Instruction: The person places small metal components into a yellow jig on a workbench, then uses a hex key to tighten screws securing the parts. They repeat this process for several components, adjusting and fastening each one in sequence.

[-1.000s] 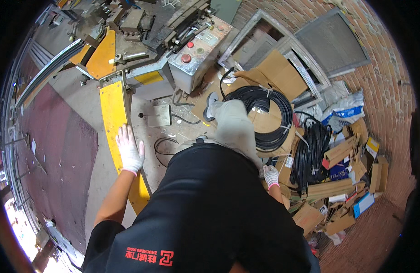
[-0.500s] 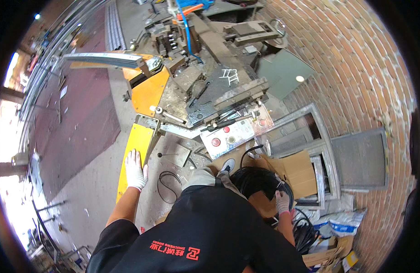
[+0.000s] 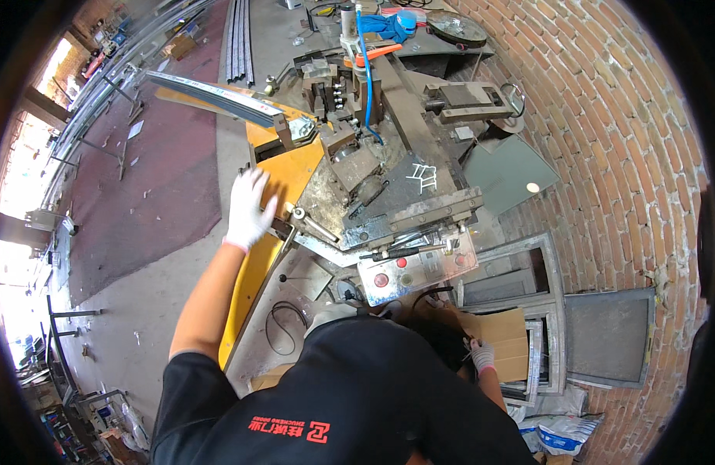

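The machine point(image 3: 396, 203) carries an orange plate point(image 3: 297, 167) along its left edge; a control box point(image 3: 425, 274) sits by its near edge. Cardboard point(image 3: 503, 341) lies beyond that box's right corner. My 2 gloved hands: left hand point(image 3: 250, 209) at the plate's left edge, fingers slightly apart, contact unclear; right hand point(image 3: 482, 356) at the cardboard's left edge, grip impossible to tell.

I had one left grip point(image 3: 251, 209) and one right grip point(image 3: 483, 356), and counted at least two yellow plates point(image 3: 295, 172), one control box point(image 3: 426, 273), at least two red buttons point(image 3: 381, 280), one orange lever point(image 3: 378, 54) and one blue hose point(image 3: 368, 85).
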Motion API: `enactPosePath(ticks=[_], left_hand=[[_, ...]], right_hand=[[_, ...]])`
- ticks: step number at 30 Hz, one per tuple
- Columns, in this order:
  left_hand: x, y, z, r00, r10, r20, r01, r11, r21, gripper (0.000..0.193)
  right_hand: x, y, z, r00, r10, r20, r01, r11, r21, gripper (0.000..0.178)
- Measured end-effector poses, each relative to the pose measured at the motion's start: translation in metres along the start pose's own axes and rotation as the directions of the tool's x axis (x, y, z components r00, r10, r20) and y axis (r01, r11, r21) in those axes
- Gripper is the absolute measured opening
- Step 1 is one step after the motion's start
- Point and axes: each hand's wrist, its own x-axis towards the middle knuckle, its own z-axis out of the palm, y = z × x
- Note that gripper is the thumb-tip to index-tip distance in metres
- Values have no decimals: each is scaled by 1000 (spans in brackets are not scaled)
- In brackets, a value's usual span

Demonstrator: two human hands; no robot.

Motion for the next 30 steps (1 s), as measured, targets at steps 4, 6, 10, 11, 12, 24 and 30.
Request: enactPosePath(ticks=[4,6,10,11,12,24,30], left_hand=[[111,-40,51,996,67,56,-69,997,37,62],[151,-50,77,990,80,113,-94,988,125,63],[197,-58,109,924,-7,383,-96,964,248,59],[204,-59,111,887,-34,461,-95,963,252,59],[209,-61,110,879,-8,477,-107,971,213,59],[228,-84,96,777,-20,630,81,994,-68,85],[230,-73,93,737,-113,667,128,991,27,76]], right_hand=[[-31,-40,-17,998,18,-63,-14,998,59,34],[-47,-58,-31,994,-27,-104,27,1000,-3,33],[-74,-75,-52,986,6,-167,-9,1000,-18,29],[-81,-75,-52,978,45,-203,-28,996,90,28],[-87,-73,-55,976,60,-209,-49,997,59,28],[-32,0,-91,985,145,-90,-142,989,36,26],[76,-37,-135,998,28,-49,-27,999,19,26]])
